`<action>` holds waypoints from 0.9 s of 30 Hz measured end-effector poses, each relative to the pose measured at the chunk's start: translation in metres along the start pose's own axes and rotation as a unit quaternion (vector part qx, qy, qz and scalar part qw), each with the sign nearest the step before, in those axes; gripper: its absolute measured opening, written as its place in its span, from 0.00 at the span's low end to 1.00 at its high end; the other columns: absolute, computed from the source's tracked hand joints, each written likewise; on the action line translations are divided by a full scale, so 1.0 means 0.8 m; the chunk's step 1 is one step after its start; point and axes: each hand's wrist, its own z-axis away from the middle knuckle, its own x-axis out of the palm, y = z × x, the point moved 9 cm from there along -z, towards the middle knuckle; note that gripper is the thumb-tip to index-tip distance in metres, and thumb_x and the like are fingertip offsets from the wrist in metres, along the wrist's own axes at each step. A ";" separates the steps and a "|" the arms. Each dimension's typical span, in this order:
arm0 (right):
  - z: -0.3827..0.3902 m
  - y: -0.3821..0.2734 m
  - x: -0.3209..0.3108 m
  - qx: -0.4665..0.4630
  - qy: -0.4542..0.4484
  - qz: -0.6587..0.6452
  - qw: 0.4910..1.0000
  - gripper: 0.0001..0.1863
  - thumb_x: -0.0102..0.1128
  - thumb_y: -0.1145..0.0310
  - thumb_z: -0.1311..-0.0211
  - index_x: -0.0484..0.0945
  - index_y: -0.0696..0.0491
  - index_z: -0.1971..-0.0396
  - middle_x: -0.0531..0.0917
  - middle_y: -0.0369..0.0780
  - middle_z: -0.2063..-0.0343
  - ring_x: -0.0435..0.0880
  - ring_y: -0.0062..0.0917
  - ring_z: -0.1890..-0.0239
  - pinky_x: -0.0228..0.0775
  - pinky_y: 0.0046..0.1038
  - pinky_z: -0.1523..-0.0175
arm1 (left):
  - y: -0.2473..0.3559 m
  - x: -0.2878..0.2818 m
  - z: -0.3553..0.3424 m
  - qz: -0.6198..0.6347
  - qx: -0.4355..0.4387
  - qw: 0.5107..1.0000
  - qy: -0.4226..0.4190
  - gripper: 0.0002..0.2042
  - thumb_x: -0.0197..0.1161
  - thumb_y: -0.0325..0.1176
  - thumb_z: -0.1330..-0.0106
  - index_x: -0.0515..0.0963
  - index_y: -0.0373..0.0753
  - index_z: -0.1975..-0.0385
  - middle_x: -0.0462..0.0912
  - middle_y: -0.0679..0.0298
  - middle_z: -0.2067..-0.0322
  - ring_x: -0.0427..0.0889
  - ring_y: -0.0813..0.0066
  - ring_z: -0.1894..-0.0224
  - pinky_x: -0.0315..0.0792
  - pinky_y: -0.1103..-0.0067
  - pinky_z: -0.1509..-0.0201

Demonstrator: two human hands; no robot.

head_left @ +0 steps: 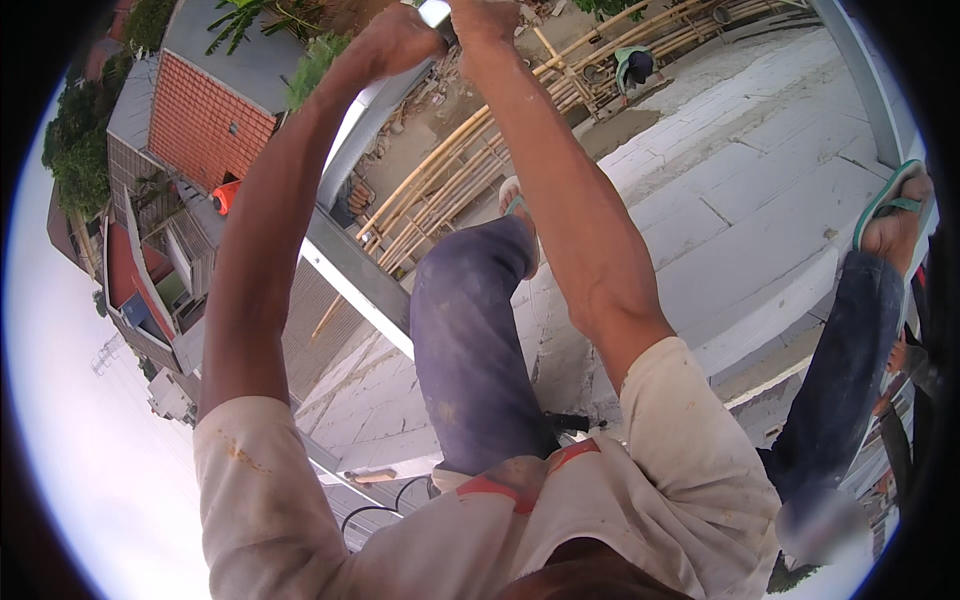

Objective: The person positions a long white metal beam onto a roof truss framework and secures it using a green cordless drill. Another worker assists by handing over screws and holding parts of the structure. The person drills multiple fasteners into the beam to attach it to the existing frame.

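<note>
We see a pale concrete slab (760, 200) of joined panels. Bamboo poles (450, 170) lie along its far edge. A sandalled foot (893, 215) rests on it.

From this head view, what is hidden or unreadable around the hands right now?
- Left hand and right hand: fingertips cut off by the top edge, so grip is unclear.
- Metal beam: its upper end passes behind the hands and out of frame.
- Crouching person by the bamboo poles: too small to tell their work.
- Lower right: blurred patch.
</note>
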 end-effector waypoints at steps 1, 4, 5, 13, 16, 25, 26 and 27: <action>-0.020 0.006 -0.010 -0.003 0.028 0.042 0.999 0.44 0.83 0.69 0.52 0.70 0.64 0.35 0.80 0.46 0.44 0.79 0.34 0.42 0.74 0.37 0.42 | 0.010 0.001 -0.001 0.012 0.003 1.000 0.002 0.21 0.70 0.45 0.47 0.85 0.26 0.75 0.78 0.60 0.84 0.69 0.73 0.79 0.65 0.68 0.72; -0.005 0.018 0.007 0.039 -0.015 -0.026 0.999 0.43 0.82 0.70 0.51 0.70 0.63 0.35 0.80 0.45 0.45 0.80 0.33 0.45 0.75 0.36 0.44 | -0.020 -0.005 0.024 0.004 -0.060 0.998 -0.003 0.29 0.70 0.56 0.42 0.86 0.29 0.62 0.85 0.58 0.72 0.78 0.69 0.71 0.71 0.69 0.64; 0.015 0.019 0.017 0.067 -0.048 -0.079 0.993 0.42 0.81 0.70 0.51 0.70 0.63 0.35 0.80 0.44 0.45 0.80 0.33 0.46 0.75 0.36 0.45 | -0.037 -0.007 0.054 0.096 -0.016 0.991 0.093 0.36 0.67 0.61 0.37 0.81 0.31 0.44 0.86 0.51 0.52 0.83 0.61 0.51 0.74 0.68 0.45; 0.000 0.010 -0.009 0.088 -0.041 0.027 0.995 0.33 0.79 0.59 0.46 0.76 0.52 0.41 0.76 0.40 0.45 0.76 0.37 0.44 0.68 0.59 0.41 | -0.195 -0.054 0.355 0.061 -0.198 0.965 0.159 0.43 0.54 0.70 0.30 0.76 0.29 0.38 0.82 0.40 0.45 0.79 0.45 0.38 0.70 0.58 0.33; 0.023 0.000 0.005 0.092 -0.062 0.055 0.992 0.35 0.76 0.56 0.45 0.72 0.53 0.40 0.72 0.42 0.45 0.71 0.41 0.41 0.62 0.60 0.34 | -0.267 -0.020 0.454 0.108 -0.230 0.952 0.171 0.42 0.53 0.69 0.30 0.77 0.28 0.41 0.85 0.40 0.52 0.84 0.48 0.48 0.73 0.57 0.40; 0.036 -0.010 0.019 0.076 -0.054 0.110 0.990 0.28 0.68 0.54 0.41 0.67 0.50 0.48 0.69 0.45 0.53 0.79 0.44 0.47 0.67 0.59 0.38 | -0.295 0.029 0.484 0.010 -0.265 0.962 0.071 0.27 0.79 0.31 0.47 0.79 0.36 0.45 0.88 0.48 0.64 0.89 0.55 0.63 0.80 0.64 0.51; 0.036 -0.011 0.018 0.075 -0.048 0.114 0.989 0.28 0.68 0.54 0.41 0.66 0.50 0.48 0.70 0.45 0.54 0.79 0.44 0.47 0.67 0.59 0.38 | -0.298 0.029 0.483 0.008 -0.254 0.964 0.073 0.27 0.77 0.30 0.47 0.79 0.36 0.45 0.88 0.48 0.64 0.89 0.55 0.63 0.80 0.64 0.51; 0.038 -0.011 0.016 0.073 -0.043 0.117 0.989 0.28 0.68 0.54 0.41 0.66 0.50 0.48 0.70 0.45 0.55 0.79 0.44 0.47 0.67 0.59 0.38 | -0.300 0.029 0.484 0.004 -0.243 0.967 0.075 0.26 0.76 0.29 0.46 0.79 0.36 0.45 0.88 0.48 0.64 0.89 0.54 0.63 0.80 0.64 0.51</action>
